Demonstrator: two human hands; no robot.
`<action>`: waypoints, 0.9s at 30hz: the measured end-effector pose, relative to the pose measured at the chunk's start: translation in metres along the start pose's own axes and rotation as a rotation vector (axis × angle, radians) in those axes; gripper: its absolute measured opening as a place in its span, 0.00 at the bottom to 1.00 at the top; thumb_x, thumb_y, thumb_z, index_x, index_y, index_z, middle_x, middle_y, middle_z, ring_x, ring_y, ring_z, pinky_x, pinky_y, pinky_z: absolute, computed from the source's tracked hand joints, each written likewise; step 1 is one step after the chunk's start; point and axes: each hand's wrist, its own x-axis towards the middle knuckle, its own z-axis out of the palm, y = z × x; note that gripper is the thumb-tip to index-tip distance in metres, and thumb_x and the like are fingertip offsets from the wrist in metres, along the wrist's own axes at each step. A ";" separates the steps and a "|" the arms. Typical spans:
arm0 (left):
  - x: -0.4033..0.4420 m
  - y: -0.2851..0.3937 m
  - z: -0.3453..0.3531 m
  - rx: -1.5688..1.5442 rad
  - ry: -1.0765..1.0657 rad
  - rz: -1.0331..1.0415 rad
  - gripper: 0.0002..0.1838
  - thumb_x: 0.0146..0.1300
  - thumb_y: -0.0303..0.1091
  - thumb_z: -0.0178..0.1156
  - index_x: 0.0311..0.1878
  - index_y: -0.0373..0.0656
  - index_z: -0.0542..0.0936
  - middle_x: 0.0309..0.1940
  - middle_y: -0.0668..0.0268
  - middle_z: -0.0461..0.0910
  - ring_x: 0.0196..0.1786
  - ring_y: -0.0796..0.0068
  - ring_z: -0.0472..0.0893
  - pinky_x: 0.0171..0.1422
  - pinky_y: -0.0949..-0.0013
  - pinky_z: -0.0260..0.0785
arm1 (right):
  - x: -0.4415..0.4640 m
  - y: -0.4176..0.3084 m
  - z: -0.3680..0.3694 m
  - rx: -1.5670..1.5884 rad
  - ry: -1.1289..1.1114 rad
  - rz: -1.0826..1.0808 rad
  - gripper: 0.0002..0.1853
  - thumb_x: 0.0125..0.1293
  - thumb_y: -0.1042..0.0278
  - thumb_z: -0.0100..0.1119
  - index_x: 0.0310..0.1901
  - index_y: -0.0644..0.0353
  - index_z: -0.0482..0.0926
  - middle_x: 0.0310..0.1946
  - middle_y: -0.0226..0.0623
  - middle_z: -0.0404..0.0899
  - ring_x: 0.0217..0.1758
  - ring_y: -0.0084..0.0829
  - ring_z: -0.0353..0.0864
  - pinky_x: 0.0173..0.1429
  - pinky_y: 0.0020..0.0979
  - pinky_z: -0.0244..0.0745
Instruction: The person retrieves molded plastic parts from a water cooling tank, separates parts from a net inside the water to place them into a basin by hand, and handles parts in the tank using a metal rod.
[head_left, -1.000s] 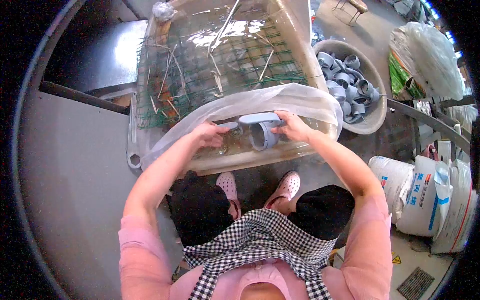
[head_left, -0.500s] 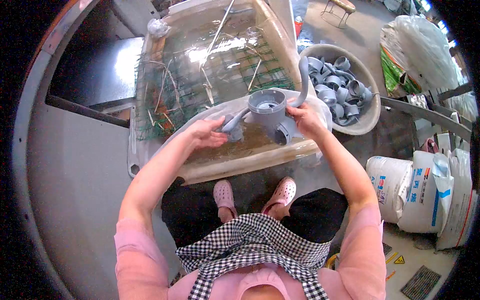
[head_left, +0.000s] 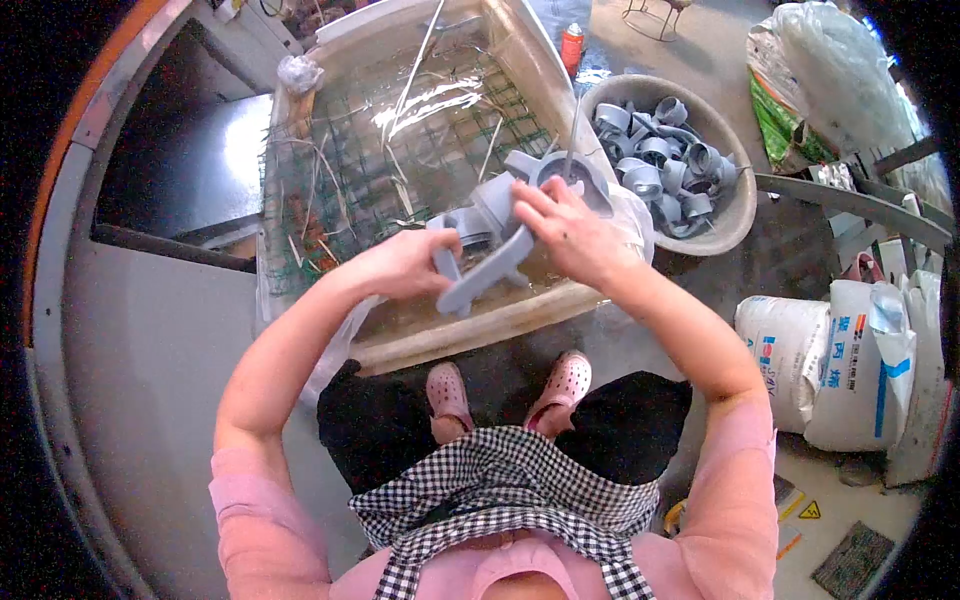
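Note:
Both hands hold a grey plastic pipe fitting [head_left: 492, 207] with curved arms, above the near edge of a water-filled tub [head_left: 470, 325]. My left hand [head_left: 405, 262] is closed on its left part, near a flat grey strip. My right hand [head_left: 565, 228] grips the fitting from the upper right, fingers over its body. Its round end shows beyond my right fingers. Green wire mesh [head_left: 360, 170] and pale strips lie in the tub. Clear plastic sheeting [head_left: 628, 215] hangs over the tub's near right rim.
A round basin [head_left: 735, 215] of grey fittings stands right of the tub. Beyond it are plastic bags [head_left: 835, 60] and a metal rail [head_left: 850, 200]. White sacks [head_left: 845, 370] stand at the right. A grey panel [head_left: 160, 370] is at the left, an orange bottle [head_left: 571, 48] behind.
The fitting has been lifted from the tub and turned onto its side. My left hand has moved right and closed on it; my right hand has shifted left over its body.

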 end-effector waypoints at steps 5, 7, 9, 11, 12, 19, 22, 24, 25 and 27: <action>0.010 0.023 0.019 0.244 0.112 -0.006 0.19 0.48 0.28 0.56 0.46 0.41 0.68 0.31 0.50 0.75 0.39 0.48 0.76 0.44 0.55 0.68 | -0.027 0.019 0.007 0.112 0.212 0.129 0.18 0.47 0.79 0.49 0.44 0.63 0.69 0.55 0.43 0.66 0.47 0.46 0.67 0.53 0.40 0.66; 0.028 0.031 0.022 0.201 0.207 0.063 0.20 0.48 0.28 0.57 0.47 0.42 0.68 0.32 0.50 0.74 0.39 0.49 0.76 0.44 0.56 0.69 | -0.038 0.038 0.001 0.100 0.336 0.214 0.19 0.47 0.81 0.54 0.44 0.63 0.69 0.53 0.44 0.69 0.49 0.46 0.69 0.55 0.40 0.65; 0.059 0.039 0.023 0.133 0.249 0.135 0.22 0.48 0.28 0.58 0.50 0.44 0.68 0.35 0.50 0.73 0.40 0.49 0.75 0.44 0.57 0.69 | -0.045 0.067 -0.011 0.058 0.441 0.247 0.19 0.47 0.82 0.58 0.44 0.63 0.70 0.52 0.44 0.71 0.50 0.43 0.70 0.55 0.38 0.64; 0.108 0.048 0.022 0.103 0.328 0.220 0.21 0.49 0.29 0.57 0.50 0.44 0.68 0.37 0.50 0.73 0.42 0.49 0.75 0.45 0.55 0.68 | -0.049 0.109 -0.023 -0.053 0.465 0.315 0.26 0.43 0.88 0.49 0.49 0.62 0.69 0.52 0.44 0.70 0.55 0.43 0.69 0.60 0.41 0.60; 0.134 0.056 0.018 0.135 0.384 0.261 0.22 0.49 0.29 0.57 0.49 0.44 0.68 0.36 0.50 0.72 0.41 0.49 0.75 0.45 0.54 0.68 | -0.047 0.129 -0.035 -0.058 0.440 0.426 0.29 0.43 0.88 0.49 0.53 0.61 0.68 0.52 0.44 0.70 0.55 0.44 0.68 0.61 0.40 0.60; 0.197 0.045 -0.009 -0.009 0.567 0.385 0.31 0.50 0.32 0.62 0.59 0.59 0.65 0.49 0.47 0.66 0.50 0.51 0.71 0.54 0.61 0.66 | -0.028 0.166 -0.032 -0.168 -0.129 0.631 0.14 0.53 0.68 0.55 0.41 0.65 0.74 0.39 0.52 0.75 0.44 0.46 0.75 0.48 0.40 0.69; 0.141 -0.010 -0.003 -0.057 0.448 0.264 0.17 0.52 0.35 0.61 0.46 0.44 0.75 0.34 0.52 0.76 0.38 0.58 0.77 0.43 0.63 0.70 | -0.041 0.092 0.043 0.217 -0.985 0.388 0.07 0.50 0.69 0.52 0.26 0.60 0.79 0.29 0.48 0.78 0.32 0.42 0.78 0.38 0.39 0.72; 0.090 -0.051 0.017 0.009 0.424 0.185 0.10 0.56 0.36 0.57 0.30 0.38 0.76 0.24 0.56 0.77 0.28 0.64 0.77 0.34 0.64 0.69 | -0.078 0.065 0.108 0.100 -1.073 0.291 0.10 0.50 0.67 0.53 0.31 0.61 0.81 0.29 0.45 0.80 0.34 0.41 0.79 0.39 0.37 0.74; 0.063 -0.066 0.027 -0.092 0.324 0.043 0.10 0.57 0.36 0.56 0.29 0.38 0.76 0.22 0.57 0.77 0.26 0.64 0.76 0.33 0.65 0.69 | -0.089 0.067 0.145 0.023 -1.094 0.229 0.13 0.54 0.63 0.52 0.34 0.63 0.80 0.34 0.44 0.80 0.38 0.42 0.79 0.45 0.38 0.73; 0.011 -0.090 0.054 -0.223 0.181 -0.200 0.11 0.58 0.37 0.55 0.27 0.39 0.77 0.21 0.57 0.77 0.23 0.65 0.76 0.32 0.64 0.69 | -0.075 0.053 0.154 -0.078 -1.049 0.318 0.16 0.55 0.60 0.53 0.38 0.63 0.79 0.39 0.46 0.78 0.43 0.43 0.78 0.49 0.40 0.70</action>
